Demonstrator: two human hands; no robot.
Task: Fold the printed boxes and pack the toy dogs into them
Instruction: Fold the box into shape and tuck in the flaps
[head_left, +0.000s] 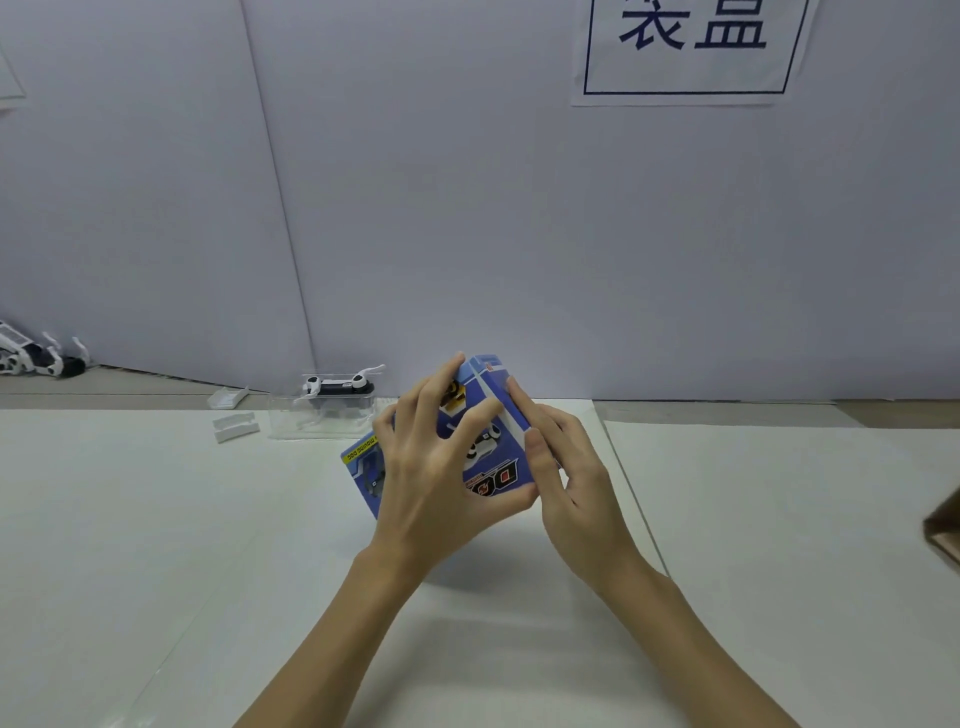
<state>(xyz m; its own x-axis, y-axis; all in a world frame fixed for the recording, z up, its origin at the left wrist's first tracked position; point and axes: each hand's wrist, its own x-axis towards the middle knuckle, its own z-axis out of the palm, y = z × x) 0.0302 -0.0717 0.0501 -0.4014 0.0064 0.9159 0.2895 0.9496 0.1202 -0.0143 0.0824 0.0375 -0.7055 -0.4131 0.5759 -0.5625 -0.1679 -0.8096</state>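
Note:
A blue printed box (492, 457) with dog pictures and "DOG" lettering is held tilted above the white table (208, 545). My left hand (431, 467) grips it from the front, fingers spread over its printed face and thumb beneath. My right hand (566, 467) holds its right side, index finger pressing along the pale blue edge flap. A black-and-white toy dog (337, 387) lies on a clear plastic tray (322, 415) behind the box to the left.
Two small white plastic pieces (234, 413) lie left of the tray. More toy dogs (36, 356) are piled at the far left by the wall. A brown cardboard corner (943, 530) juts in at the right edge. A sign (691, 47) hangs on the wall.

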